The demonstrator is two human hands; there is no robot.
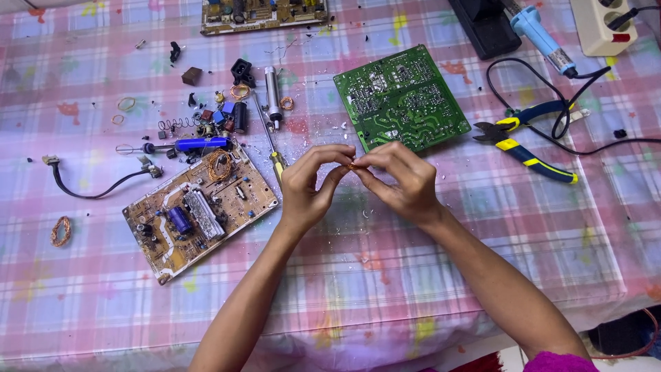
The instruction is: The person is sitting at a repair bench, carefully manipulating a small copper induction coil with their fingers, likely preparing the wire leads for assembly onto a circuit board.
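My left hand (pixel 310 186) and my right hand (pixel 403 180) meet above the middle of the table, fingertips pinched together on a small copper coil (pixel 352 165). Just behind the hands lies a green circuit board (pixel 399 96), solder side up. To the left sits a tan circuit board (pixel 200 210) with a copper winding, a blue capacitor and a metal heat sink on it. A yellow-handled screwdriver (pixel 275 160) lies next to my left hand.
Blue-and-yellow pliers (pixel 527 141) lie at the right beside a blue soldering iron (pixel 544 38) and its black cord. Loose parts, springs and copper rings are scattered at upper left. A black cable (pixel 96 182) and another copper coil (pixel 60 231) lie far left. Another board (pixel 261 14) sits at the far edge.
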